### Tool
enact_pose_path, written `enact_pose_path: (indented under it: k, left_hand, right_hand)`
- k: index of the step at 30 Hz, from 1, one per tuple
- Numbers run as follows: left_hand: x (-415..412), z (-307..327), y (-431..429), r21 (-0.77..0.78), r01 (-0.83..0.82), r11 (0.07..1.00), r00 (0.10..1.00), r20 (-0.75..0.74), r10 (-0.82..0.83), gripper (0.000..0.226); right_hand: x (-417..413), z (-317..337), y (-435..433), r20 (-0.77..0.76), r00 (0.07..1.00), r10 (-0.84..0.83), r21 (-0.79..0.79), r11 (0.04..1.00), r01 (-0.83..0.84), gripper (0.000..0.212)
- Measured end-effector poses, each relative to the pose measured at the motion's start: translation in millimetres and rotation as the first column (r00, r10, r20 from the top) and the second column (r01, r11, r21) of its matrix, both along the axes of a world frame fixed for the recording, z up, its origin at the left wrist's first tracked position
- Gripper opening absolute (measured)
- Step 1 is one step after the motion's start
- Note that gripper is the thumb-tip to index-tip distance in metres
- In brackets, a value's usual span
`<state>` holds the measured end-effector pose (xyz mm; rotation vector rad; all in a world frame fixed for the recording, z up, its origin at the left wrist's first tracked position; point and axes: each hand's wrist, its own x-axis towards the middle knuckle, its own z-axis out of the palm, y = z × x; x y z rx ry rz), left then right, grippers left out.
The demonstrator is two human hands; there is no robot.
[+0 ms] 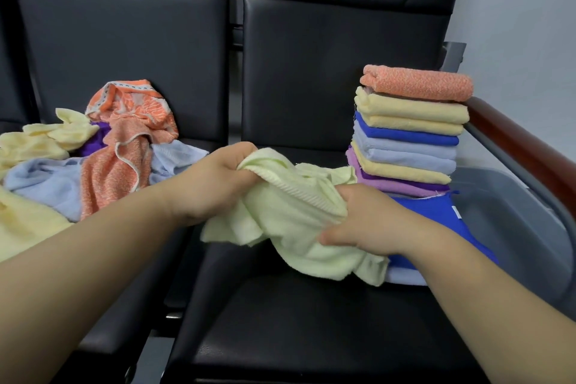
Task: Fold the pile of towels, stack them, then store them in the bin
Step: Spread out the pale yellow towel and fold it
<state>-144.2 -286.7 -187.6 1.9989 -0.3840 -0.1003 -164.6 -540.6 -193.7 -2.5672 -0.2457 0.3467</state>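
Left hand (215, 178) has its fingers curled round a bunched ribbed edge of the green towel (280, 215), knuckles up. Right hand (364, 218) grips the same towel further right, thumb on the near side, fingers buried in the cloth. The towel is crumpled and unfolded: it spans between the hands and sags onto the right seat (311, 337), with the near hem hanging loose. Just right of the right hand is the stack (408, 140) of folded towels: orange one (417, 82) on top, then yellow, blue, light blue, yellow, purple. The stack sits on a flat blue towel (436, 215) with a pale one under it. The grey bin (517, 212) is at the right edge, touching or just beside the stack's base; can't tell whether the stack stands inside it or on the seat next to it. A wooden armrest (523, 146) runs along the far side of the bin. The unfolded pile (62, 159) is on the left seat, well apart from the stack: an orange patterned towel (124, 140) heaped on top in the middle, yellow ones on its left, light blue underneath and to the right, and a bit of purple showing behind. Both black seat backs are upright at the far side. Grey wall (523, 9) at far right.
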Motion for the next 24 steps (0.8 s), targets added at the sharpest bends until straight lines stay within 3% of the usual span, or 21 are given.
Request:
enact_pose_path:
  k: [3,5,7,10,13,14,16,18,20,21,23,24]
  left_hand:
    - [-2,3,-1,0.151,0.077,0.986,0.997,-0.027,-0.074,0.016]
    - [-3,1,-1,0.345,0.169,0.923,0.985,-0.073,-0.153,0.023]
    - [-1,-3,1,0.443,0.194,0.875,0.981,-0.100,-0.167,0.022]
    - [2,-5,6,0.283,0.155,0.947,0.987,-0.084,-0.137,0.022]
    - [3,-4,7,-0.007,0.100,0.995,0.993,-0.066,-0.100,0.036]
    - [4,-4,8,-0.092,0.070,0.993,0.995,-0.069,-0.077,0.039]
    - [5,-3,6,-0.212,0.019,0.977,0.996,-0.079,-0.037,0.033]
    - [5,-2,3,-0.253,0.003,0.967,0.996,-0.087,-0.026,0.022]
    - [4,-1,2,-0.171,0.071,0.983,0.993,-0.086,-0.087,0.021]
    - [3,-1,2,-0.053,0.121,0.991,0.989,-0.081,-0.126,0.022]
    - [2,-2,3,0.218,0.190,0.957,0.981,-0.080,-0.176,0.021]
    - [2,-3,5,0.278,0.199,0.940,0.980,-0.087,-0.182,0.020]
  right_hand:
    - [5,0,1,0.128,0.992,-0.018,-0.114,0.993,0.032,0.023]
    - [6,7,-2,0.150,0.988,-0.026,-0.047,0.998,0.033,0.026]
    - [6,11,-7,0.107,0.992,-0.071,0.147,0.988,0.055,0.021]
    - [2,12,-12,0.004,0.995,-0.099,0.405,0.910,0.089,0.015]
    - [1,9,-14,-0.123,0.992,0.004,0.526,0.849,0.061,0.026]
    - [2,8,-13,-0.138,0.990,0.032,0.478,0.878,0.038,0.037]
    - [3,3,-8,-0.090,0.996,0.002,0.212,0.977,0.018,0.060]
    - [6,0,-4,-0.010,0.999,-0.039,-0.009,0.999,0.039,0.051]
    - [7,4,-3,0.081,0.996,-0.043,-0.016,0.999,0.044,0.025]
    - [7,7,-4,0.100,0.994,-0.046,0.022,0.999,0.044,0.022]
    - [8,10,-11,0.072,0.993,-0.099,0.204,0.976,0.082,0.017]
    - [9,10,-15,0.031,0.992,-0.126,0.308,0.945,0.110,0.014]
